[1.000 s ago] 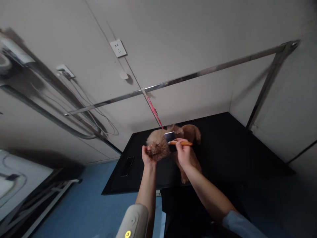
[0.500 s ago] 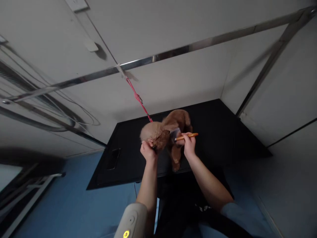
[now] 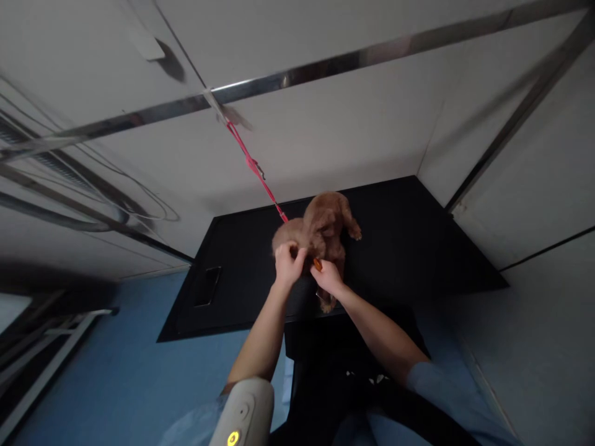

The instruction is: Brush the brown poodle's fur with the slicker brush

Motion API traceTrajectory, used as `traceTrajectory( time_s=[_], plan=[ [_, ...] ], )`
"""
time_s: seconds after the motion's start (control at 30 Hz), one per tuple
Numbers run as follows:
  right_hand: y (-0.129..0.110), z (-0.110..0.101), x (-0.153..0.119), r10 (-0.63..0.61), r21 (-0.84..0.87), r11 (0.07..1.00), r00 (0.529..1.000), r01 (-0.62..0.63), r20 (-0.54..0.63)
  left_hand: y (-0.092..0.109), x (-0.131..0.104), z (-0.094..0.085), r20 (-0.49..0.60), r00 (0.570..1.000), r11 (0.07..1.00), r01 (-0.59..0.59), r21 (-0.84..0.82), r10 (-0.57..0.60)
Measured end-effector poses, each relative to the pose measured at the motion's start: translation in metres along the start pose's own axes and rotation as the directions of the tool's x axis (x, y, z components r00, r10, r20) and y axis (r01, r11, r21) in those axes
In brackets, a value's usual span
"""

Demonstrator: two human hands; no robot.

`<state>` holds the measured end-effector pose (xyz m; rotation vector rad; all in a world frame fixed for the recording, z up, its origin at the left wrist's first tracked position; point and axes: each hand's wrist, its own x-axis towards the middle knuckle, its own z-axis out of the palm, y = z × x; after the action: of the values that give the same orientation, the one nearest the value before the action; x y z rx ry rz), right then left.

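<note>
A brown curly-coated dog (image 3: pixel 332 214) is on the black grooming table (image 3: pixel 409 241), its head toward the left. My left hand (image 3: pixel 288 265) is closed on the fur at the side of the dog's head, thumb and fingers curled. Beside it, my right hand (image 3: pixel 330 277) grips a slicker brush by its orange wooden handle (image 3: pixel 318 264). The handle end points up toward the dog, and the brush head is mostly hidden below my hand, near a front leg (image 3: pixel 328 303).
A pink leash (image 3: pixel 253 164) runs from the metal bar (image 3: pixel 288 79) down to the dog's neck. A phone (image 3: pixel 207 286) lies at the table's left side. Cables and a hose (image 3: pixel 60 214) hang along the left wall. A pale device (image 3: pixel 246 412) is near my left forearm.
My right hand has moved left toward my left hand, and the brush has turned so its handle end faces the dog's head. The dog's head has shifted slightly right. The view has moved somewhat.
</note>
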<state>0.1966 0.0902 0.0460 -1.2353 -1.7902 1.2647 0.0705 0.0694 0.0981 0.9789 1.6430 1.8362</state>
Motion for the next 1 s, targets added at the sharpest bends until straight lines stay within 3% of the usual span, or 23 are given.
traceTrajectory(
  time_s=[0.07,0.13,0.2,0.27,0.33,0.43,0.5,0.6,0.7,0.77,0.87,0.93,1.0],
  plan=[
    [0.006,0.003,-0.017,-0.03,-0.2,0.979,1.0,0.03,0.002,0.003,0.009,0.013,0.034,0.998,0.999,0.046,0.017,-0.046],
    [0.013,0.0,-0.037,-0.043,-0.384,0.922,0.999,0.049,0.026,-0.004,0.008,0.031,0.189,0.978,0.991,0.066,0.12,-0.088],
    [0.023,-0.01,-0.056,-0.015,-0.489,0.872,0.999,0.029,0.033,-0.016,0.001,0.05,0.398,0.917,0.98,-0.047,0.194,-0.035],
    [0.032,-0.027,-0.073,0.016,-0.558,0.83,1.0,-0.008,0.01,-0.029,-0.008,0.063,0.565,0.825,0.969,-0.159,0.189,0.025],
    [0.041,-0.043,-0.086,0.026,-0.607,0.794,1.0,-0.027,-0.011,-0.039,-0.016,0.07,0.624,0.781,0.979,-0.114,0.171,-0.018],
    [0.054,-0.058,-0.098,0.018,-0.653,0.757,1.0,-0.01,0.006,-0.053,-0.03,0.07,0.46,0.864,0.979,0.189,0.079,-0.204],
    [0.061,-0.057,-0.101,0.017,-0.668,0.744,0.999,0.021,0.051,-0.061,-0.043,0.066,0.304,0.909,0.954,0.299,-0.005,-0.284],
    [0.07,-0.045,-0.102,0.012,-0.662,0.746,0.992,0.072,0.122,-0.068,-0.059,0.059,0.175,0.944,0.959,0.282,0.003,-0.278],
    [0.072,-0.031,-0.098,-0.02,-0.649,0.749,0.983,0.137,0.184,-0.062,-0.062,0.059,0.251,0.947,0.974,0.168,0.151,-0.203],
    [0.068,-0.023,-0.094,-0.053,-0.628,0.759,0.977,0.173,0.206,-0.05,-0.058,0.064,0.408,0.904,0.96,0.009,0.28,-0.127],
    [0.057,-0.014,-0.088,-0.061,-0.584,0.797,0.982,0.156,0.179,-0.03,-0.041,0.075,0.644,0.761,0.919,-0.198,0.342,-0.076],
    [0.05,-0.012,-0.086,-0.05,-0.561,0.821,0.992,0.107,0.117,-0.023,-0.022,0.078,0.748,0.658,0.921,-0.232,0.312,-0.088],
    [0.044,-0.014,-0.087,-0.038,-0.535,0.843,0.998,0.059,0.05,-0.024,0.001,0.076,0.786,0.604,0.914,-0.234,0.332,-0.132]
  ],
)
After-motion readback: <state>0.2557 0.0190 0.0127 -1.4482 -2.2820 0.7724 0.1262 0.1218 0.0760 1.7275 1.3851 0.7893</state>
